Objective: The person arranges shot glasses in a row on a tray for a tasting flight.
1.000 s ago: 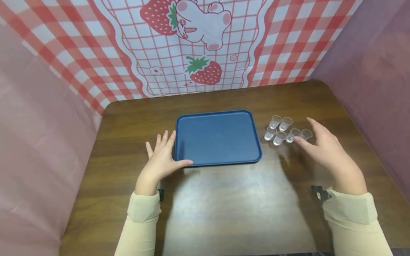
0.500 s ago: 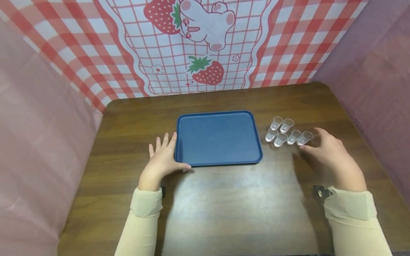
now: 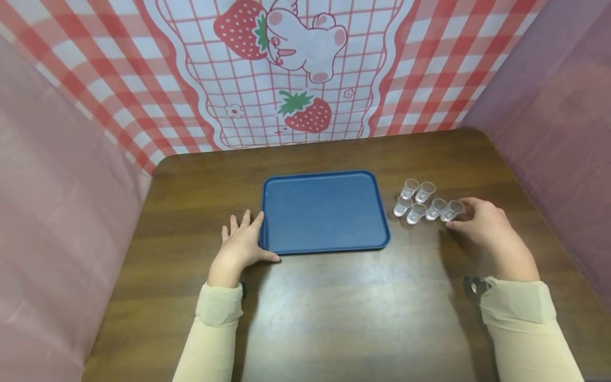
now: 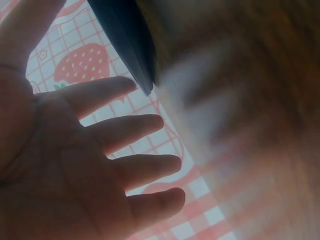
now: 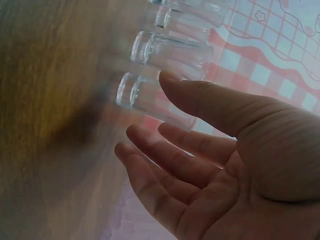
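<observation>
A blue rectangular tray (image 3: 326, 213) lies on the wooden table. My left hand (image 3: 240, 248) is at its left edge, fingers spread and thumb by the front left corner. In the left wrist view the fingers are straight, and the dark tray edge (image 4: 131, 45) shows beside the index fingertip. Right of the tray stand several small clear shot glasses, upright and close together. My right hand (image 3: 487, 225) is beside the rightmost shot glass (image 3: 451, 211). Seen from the right wrist, its thumb overlaps that shot glass (image 5: 150, 97), with loosely bent fingers on the other side; contact is unclear.
The other shot glasses, such as the front one (image 3: 416, 214), sit between that glass and the tray. A red and white checked cloth (image 3: 305, 69) with strawberries hangs behind the table (image 3: 329, 313). Pinkish curtains (image 3: 57, 212) flank both sides.
My right hand has come down from above the glasses to the rightmost one, and its thumb and fingers have drawn closer together. The left hand stays by the tray with little movement.
</observation>
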Available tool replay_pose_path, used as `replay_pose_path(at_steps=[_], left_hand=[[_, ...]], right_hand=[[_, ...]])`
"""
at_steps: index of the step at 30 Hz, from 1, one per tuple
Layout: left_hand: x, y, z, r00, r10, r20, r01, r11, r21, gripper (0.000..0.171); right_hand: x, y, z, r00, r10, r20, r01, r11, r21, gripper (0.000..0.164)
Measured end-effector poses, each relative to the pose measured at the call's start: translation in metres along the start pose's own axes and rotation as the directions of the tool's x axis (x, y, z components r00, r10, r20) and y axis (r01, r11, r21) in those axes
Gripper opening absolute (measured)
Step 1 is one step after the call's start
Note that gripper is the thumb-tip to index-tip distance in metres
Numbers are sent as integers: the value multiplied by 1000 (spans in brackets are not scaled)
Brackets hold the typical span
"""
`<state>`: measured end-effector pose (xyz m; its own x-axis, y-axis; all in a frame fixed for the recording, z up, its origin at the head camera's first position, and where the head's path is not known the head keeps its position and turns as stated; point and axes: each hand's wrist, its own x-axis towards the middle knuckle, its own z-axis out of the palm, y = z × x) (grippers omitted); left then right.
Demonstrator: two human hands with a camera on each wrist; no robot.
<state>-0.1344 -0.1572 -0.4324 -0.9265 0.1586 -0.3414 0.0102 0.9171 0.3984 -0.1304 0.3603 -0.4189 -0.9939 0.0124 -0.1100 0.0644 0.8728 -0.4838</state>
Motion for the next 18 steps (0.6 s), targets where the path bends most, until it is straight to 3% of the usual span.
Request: replay_pose_path(at_steps=[18], left_hand=[[0, -3, 0, 1000, -6, -4, 6, 1000, -6, 121]], right_hand=[[2, -1, 7, 994, 13, -110, -12, 1000, 11, 44]])
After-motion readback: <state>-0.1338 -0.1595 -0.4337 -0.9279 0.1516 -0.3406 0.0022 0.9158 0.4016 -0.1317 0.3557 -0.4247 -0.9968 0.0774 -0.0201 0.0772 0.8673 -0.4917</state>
